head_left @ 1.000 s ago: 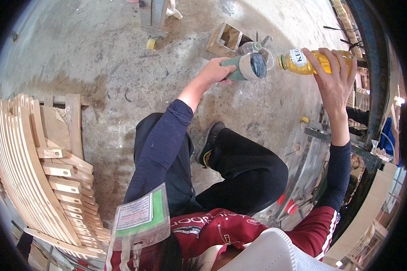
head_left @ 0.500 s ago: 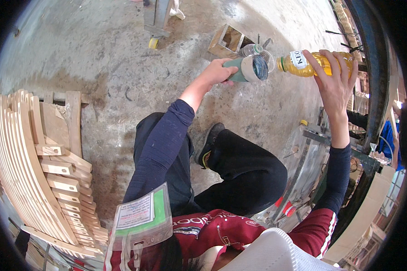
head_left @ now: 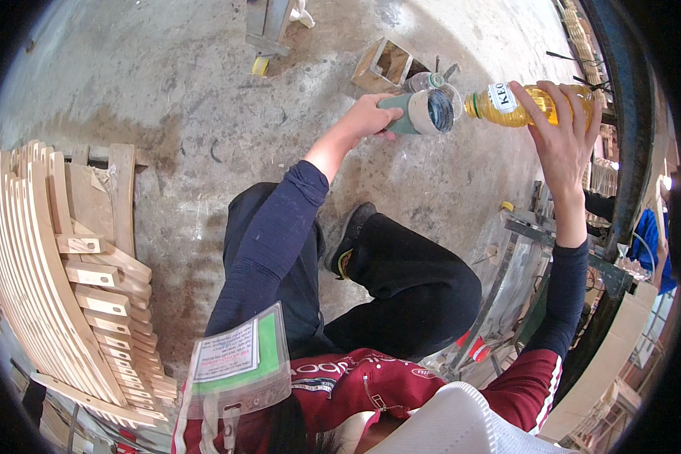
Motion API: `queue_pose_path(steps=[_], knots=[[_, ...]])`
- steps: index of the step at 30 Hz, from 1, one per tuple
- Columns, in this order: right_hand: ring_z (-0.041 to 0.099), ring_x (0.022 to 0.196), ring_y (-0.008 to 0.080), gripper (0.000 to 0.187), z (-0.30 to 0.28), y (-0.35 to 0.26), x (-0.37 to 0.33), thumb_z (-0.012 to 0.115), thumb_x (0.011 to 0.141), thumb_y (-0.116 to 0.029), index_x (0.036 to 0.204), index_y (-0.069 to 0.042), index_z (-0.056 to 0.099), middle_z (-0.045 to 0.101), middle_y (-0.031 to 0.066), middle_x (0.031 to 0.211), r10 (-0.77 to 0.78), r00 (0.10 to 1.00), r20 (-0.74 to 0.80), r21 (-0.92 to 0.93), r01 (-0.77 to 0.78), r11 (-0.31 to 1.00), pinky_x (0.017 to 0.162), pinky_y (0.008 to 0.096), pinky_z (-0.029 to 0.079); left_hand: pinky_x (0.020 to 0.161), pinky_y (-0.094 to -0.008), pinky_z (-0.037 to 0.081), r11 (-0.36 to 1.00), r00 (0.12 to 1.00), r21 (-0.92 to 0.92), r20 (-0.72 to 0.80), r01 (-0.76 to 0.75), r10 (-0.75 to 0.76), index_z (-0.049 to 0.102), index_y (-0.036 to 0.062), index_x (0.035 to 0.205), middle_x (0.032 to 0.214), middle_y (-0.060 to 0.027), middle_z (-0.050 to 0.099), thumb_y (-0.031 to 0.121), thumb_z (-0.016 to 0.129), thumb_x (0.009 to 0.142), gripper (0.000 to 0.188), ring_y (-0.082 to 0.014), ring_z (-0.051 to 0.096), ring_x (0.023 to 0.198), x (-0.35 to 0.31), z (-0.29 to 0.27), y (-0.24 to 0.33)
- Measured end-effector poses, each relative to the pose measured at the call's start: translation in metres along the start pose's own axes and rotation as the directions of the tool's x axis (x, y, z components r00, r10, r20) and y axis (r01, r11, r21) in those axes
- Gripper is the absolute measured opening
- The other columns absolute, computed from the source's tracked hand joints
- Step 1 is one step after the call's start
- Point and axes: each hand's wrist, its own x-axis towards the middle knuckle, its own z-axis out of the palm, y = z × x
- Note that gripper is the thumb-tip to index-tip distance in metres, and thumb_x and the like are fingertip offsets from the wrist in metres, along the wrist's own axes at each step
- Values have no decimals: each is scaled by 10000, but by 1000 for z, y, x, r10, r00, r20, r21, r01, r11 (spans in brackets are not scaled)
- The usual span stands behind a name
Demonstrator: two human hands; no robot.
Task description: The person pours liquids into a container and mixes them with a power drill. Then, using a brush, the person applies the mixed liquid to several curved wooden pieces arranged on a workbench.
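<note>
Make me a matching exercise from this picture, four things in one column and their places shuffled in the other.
Things
1. yellow bottle
2. green container
3. wooden box
4. pale wooden slats

Places
A. along the picture's left side
B. in the left hand
C. on the floor, near the picture's top
D. in the right hand

Pairs: 1-D, 2-B, 3-C, 4-A

Green cup [head_left: 401, 113] too dark inside to tell, metal post [head_left: 266, 24] cropped above, white hat [head_left: 450, 424] cropped below
</note>
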Motion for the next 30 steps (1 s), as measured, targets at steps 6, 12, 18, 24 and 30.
queue_pose_path(steps=[6, 12, 18, 24, 30], knots=[[497, 1212, 162, 857, 0, 0, 3, 822, 627, -154, 1350, -476, 494, 559, -83, 1238, -4, 1000, -4, -8, 4, 1000, 1170, 494, 215, 590, -262, 487, 1000, 1000, 15, 12, 19, -19, 610, 85, 1263, 979, -67, 678, 209, 634, 919, 366, -143, 638, 655, 3, -3, -3], [505, 1204, 168, 855, 2, 2, 5, 820, 625, -145, 1350, -465, 499, 565, -84, 1235, -24, 1000, -18, -8, 24, 1000, 1169, 488, 217, 604, -265, 497, 1000, 1000, 5, 6, 26, -26, 611, 85, 1260, 1003, -66, 679, 207, 634, 920, 362, -140, 638, 660, 5, -4, -4], [507, 1197, 170, 868, 4, 3, 4, 822, 616, -141, 1353, -465, 498, 564, -80, 1232, -25, 999, -24, 0, 25, 1000, 1160, 482, 227, 633, -272, 513, 999, 1000, 38, 12, 28, -29, 610, 85, 1261, 1030, -69, 676, 218, 623, 927, 359, -144, 646, 688, 2, -3, -1], [507, 1198, 169, 859, 6, 3, 4, 816, 627, -143, 1354, -468, 494, 564, -77, 1235, -24, 1000, -15, 1, 24, 1000, 1165, 480, 225, 642, -271, 514, 998, 999, 53, 14, 29, -30, 604, 89, 1272, 1042, -71, 675, 222, 618, 933, 364, -148, 651, 697, 1, -2, 0], [503, 1208, 171, 850, 11, 5, 5, 811, 644, -145, 1360, -467, 485, 564, -76, 1237, -16, 1000, -3, 10, 17, 1000, 1175, 483, 217, 639, -269, 511, 999, 1000, 45, 13, 23, -24, 607, 101, 1278, 1047, -71, 677, 218, 625, 930, 367, -150, 650, 703, 2, -4, -2]])
